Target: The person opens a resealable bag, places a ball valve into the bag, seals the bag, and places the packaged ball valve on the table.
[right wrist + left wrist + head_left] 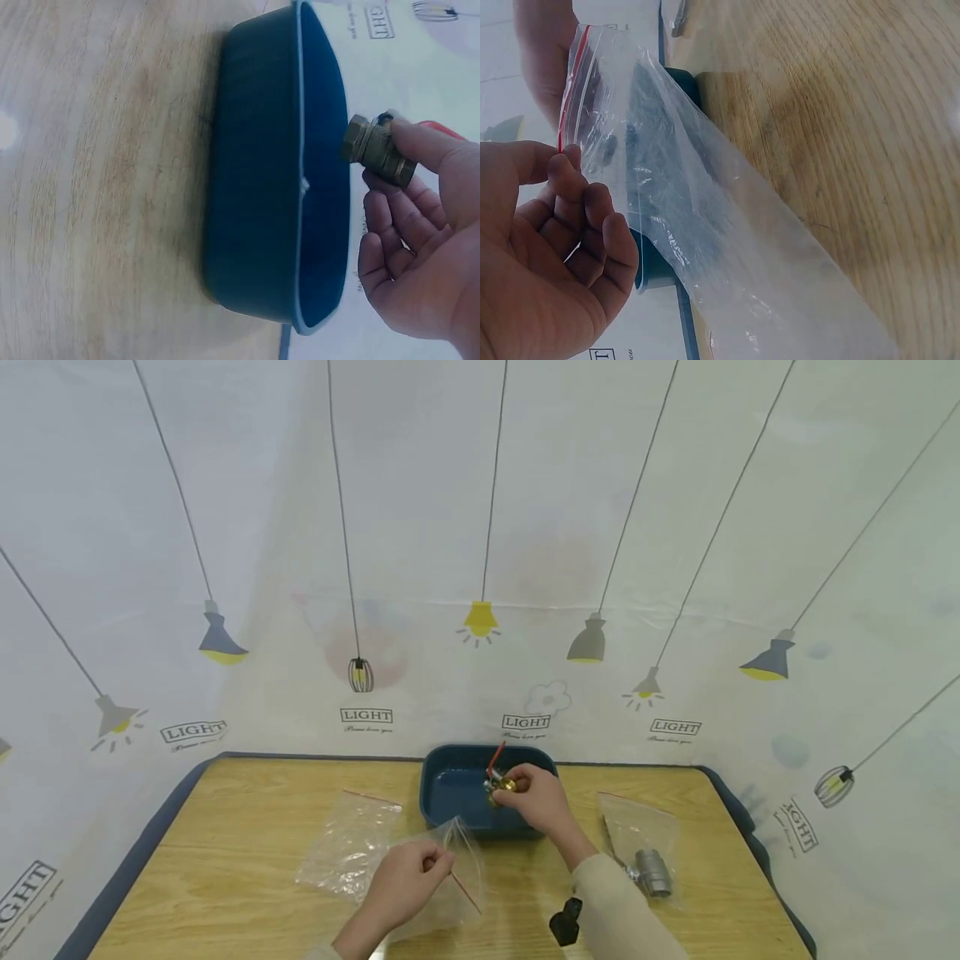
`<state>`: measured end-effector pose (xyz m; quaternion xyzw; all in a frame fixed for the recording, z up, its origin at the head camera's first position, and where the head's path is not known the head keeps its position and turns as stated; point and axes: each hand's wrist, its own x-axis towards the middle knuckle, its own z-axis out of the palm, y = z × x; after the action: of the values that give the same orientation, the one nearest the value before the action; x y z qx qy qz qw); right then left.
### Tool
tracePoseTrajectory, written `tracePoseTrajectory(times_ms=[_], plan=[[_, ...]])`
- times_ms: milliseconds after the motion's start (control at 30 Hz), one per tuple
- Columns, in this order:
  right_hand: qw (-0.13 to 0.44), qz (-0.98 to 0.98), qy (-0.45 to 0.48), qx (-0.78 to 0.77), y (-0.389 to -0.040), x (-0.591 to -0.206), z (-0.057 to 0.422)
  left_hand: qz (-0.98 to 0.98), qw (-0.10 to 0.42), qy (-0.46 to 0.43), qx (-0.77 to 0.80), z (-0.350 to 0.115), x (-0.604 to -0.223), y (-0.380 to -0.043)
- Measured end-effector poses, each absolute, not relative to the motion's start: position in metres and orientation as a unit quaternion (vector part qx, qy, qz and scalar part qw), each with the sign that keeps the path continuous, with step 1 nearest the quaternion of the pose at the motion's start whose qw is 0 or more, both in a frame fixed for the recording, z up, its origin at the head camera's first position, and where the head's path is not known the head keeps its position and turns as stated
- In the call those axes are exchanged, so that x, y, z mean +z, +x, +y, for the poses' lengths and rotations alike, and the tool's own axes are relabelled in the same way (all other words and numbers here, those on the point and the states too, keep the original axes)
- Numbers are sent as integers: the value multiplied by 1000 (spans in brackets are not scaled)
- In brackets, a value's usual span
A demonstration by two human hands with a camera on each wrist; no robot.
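My right hand (542,799) pinches a brass ball valve (379,151) with a red lever between thumb and fingers. It holds the valve above the dark blue plastic basin (431,797). The valve's threaded hex end points away from the palm in the right wrist view. Lower down, my left hand (405,878) pinches the red-striped zip edge of a clear plastic bag (705,210) between thumb and index finger. That bag hangs thin and loose from the fingers, and no object shows inside it. Part of the basin is seen through the bag in the left wrist view.
Another clear zip bag (337,847) lies flat on the wooden table (202,852) at left. On the right, a zip bag (637,818) holds a grey metal fitting (652,872). A black object (566,922) is beside the right sleeve. A printed cloth hangs behind the table.
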<state>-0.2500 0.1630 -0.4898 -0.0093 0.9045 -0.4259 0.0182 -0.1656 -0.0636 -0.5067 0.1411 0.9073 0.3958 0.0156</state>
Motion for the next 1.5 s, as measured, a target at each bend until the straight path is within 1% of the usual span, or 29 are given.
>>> tracePoseTrajectory(times_ms=[133,433,733,900,1033,1200,1367,1500], plan=[[21,889,-26,-457,-242,-483,162,905,15,141,400,-64,-507,-166],[52,854,-67,-513,-219,-471,160,906,19,137,401,-64,-509,-168],[19,868,-162,-469,-202,-474,162,903,3,136,407,-63,-508,-166],[-5,871,-236,-432,-196,-477,164,898,10,147,416,-64,-508,-168],[-37,868,-296,-398,-195,-479,163,893,19,158,420,-65,-508,-169],[-66,871,-338,-350,-193,-479,161,882,44,167,438,-67,-505,-169],[-72,880,-358,-304,-189,-477,161,877,52,176,445,-69,-502,-170],[-55,887,-360,-282,-188,-477,160,870,60,179,455,-70,-501,-170]])
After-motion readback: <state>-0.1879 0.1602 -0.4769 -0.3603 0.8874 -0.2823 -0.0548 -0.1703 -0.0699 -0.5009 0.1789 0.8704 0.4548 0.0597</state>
